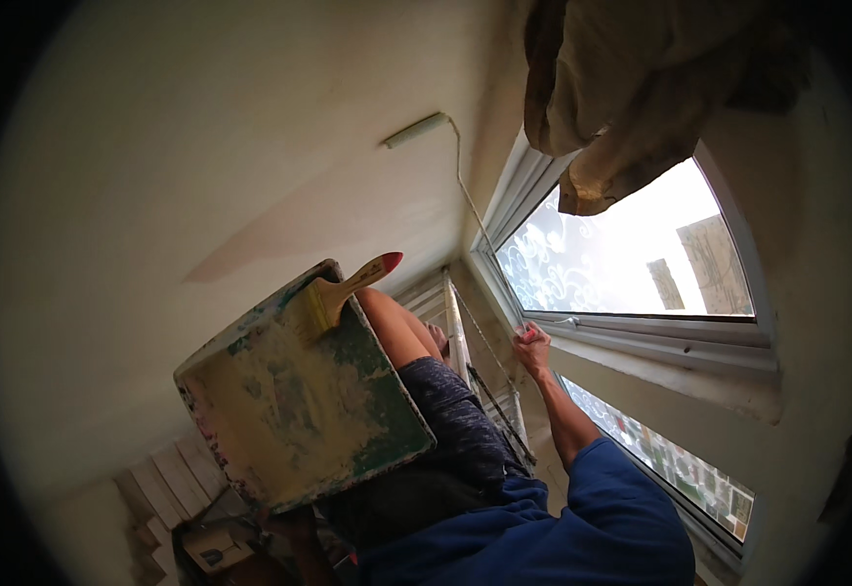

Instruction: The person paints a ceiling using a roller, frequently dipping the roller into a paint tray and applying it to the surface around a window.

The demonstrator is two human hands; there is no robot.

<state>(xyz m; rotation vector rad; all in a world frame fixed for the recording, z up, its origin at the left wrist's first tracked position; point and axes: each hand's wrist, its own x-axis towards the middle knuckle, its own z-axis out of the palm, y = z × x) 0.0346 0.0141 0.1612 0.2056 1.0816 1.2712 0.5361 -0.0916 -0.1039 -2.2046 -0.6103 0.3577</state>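
My right hand (531, 344) is closed around the handle of a paint roller. The long thin rod of the paint roller (415, 130) runs up past the window frame, and its pale sleeve lies against the wall. Low in the view, my left hand (287, 525) is in shadow at the bottom edge of a paint-crusted green paint tray (313, 400). It seems to grip that edge, though its fingers are mostly hidden. A paintbrush (346, 290) with a wooden, red-tipped handle rests across the tray's upper rim, its yellowish bristles inside.
A bright window (621, 254) with a white frame stands at the right, a brown cloth (631, 107) hanging over its top. Below is a second window (670, 459). A ladder (457, 327) stands beside my bare leg. Stairs (177, 479) show at the lower left.
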